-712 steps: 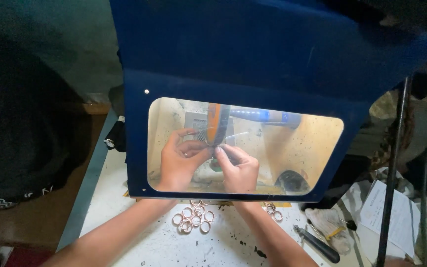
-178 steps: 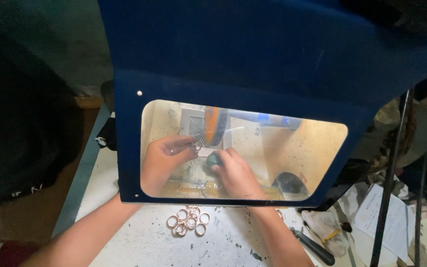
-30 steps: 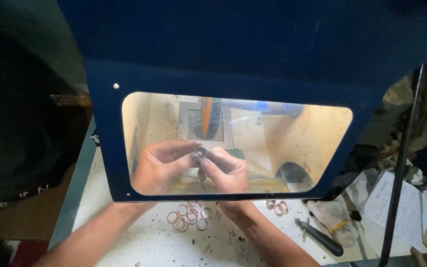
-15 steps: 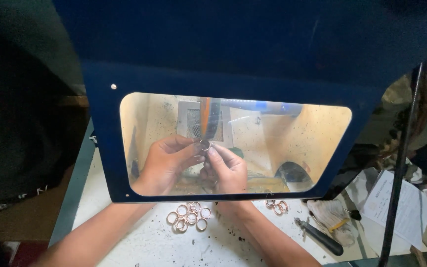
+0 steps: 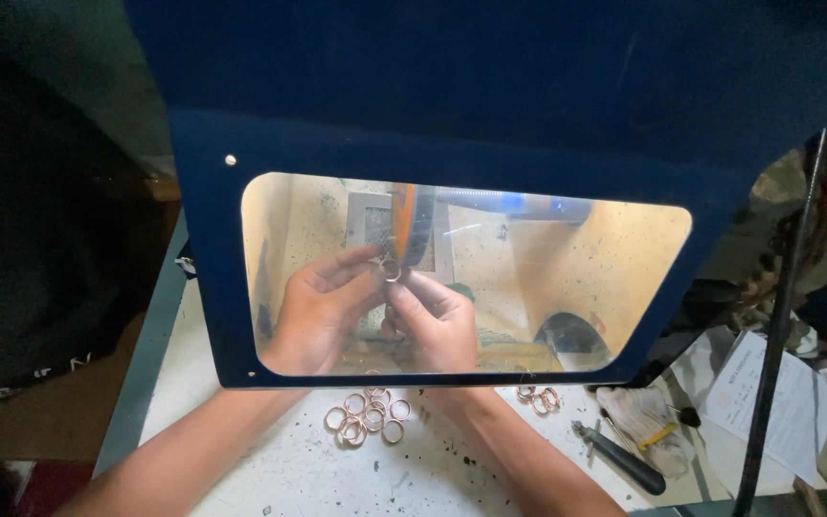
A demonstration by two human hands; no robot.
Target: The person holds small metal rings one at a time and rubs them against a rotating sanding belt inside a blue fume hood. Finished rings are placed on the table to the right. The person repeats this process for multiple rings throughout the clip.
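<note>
Above the hands: a dark blue metal hood (image 5: 490,86) with a clear window panel (image 5: 567,278) screens the work; both hands are seen only through that panel.
Behind the fingertips: an upright orange polishing wheel (image 5: 412,218), edge-on, with a grey grille to its left.
Under the forearms: a white speckled worktable (image 5: 289,469).
Left hand (image 5: 313,311): fingers curled narrow, tips pinching a small pale metal ring (image 5: 391,271) from the left.
Right hand (image 5: 437,321): closed likewise on the ring from below and right.
Ring's place: between both sets of fingertips, at or just before the wheel's lower edge.
Step, as judged: the ring is being offered to the wheel for buffing.
Next move calls for: a firm pinch and a light, steady press.
Near the wrists: a cluster of copper-coloured rings (image 5: 366,419); a smaller heap (image 5: 538,397) to the right.
Right of the right forearm: a black-handled tool (image 5: 624,460).
Hard to tell: whether ring and wheel touch; whether the wheel spins; glare blurs the ring's finish.
</note>
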